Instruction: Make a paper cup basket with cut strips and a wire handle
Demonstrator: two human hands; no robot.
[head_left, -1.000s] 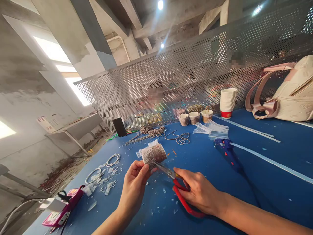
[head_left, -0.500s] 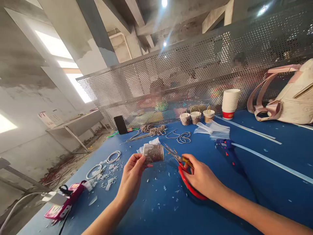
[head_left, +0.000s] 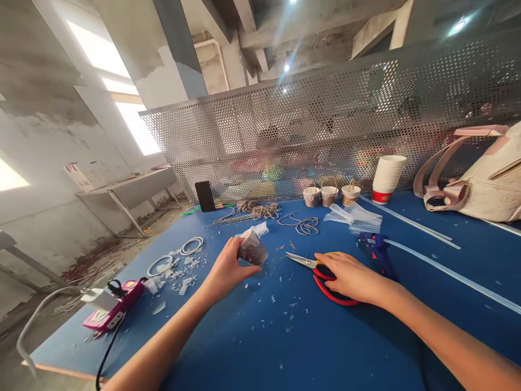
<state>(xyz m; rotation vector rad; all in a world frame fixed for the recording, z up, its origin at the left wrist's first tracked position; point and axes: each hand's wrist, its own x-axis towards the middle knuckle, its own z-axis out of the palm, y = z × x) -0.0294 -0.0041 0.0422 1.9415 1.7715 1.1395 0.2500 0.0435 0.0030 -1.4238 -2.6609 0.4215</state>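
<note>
My left hand point(head_left: 226, 267) grips a small paper cup wrapped in printed brownish paper point(head_left: 253, 251), tilted just above the blue table point(head_left: 285, 347). My right hand point(head_left: 349, 276) lies over the red handles of a pair of scissors point(head_left: 321, 271). The scissors rest flat on the table with the blades pointing left toward the cup. White paper scraps point(head_left: 179, 279) litter the table left of my left hand.
A blue glue gun point(head_left: 376, 247) lies right of the scissors, beside clear glue sticks point(head_left: 356, 216). At the back stand three small baskets point(head_left: 329, 195), stacked paper cups point(head_left: 388, 177), coiled cord point(head_left: 258, 209), a phone point(head_left: 204, 196) and a beige bag point(head_left: 486, 176). A pink device point(head_left: 109, 309) sits front left. A perforated metal screen point(head_left: 325, 119) backs the table.
The scissors have come away from the cup and gone down flat on the table under my right hand. My left hand lowered and tilted the cup. The view shifted slightly.
</note>
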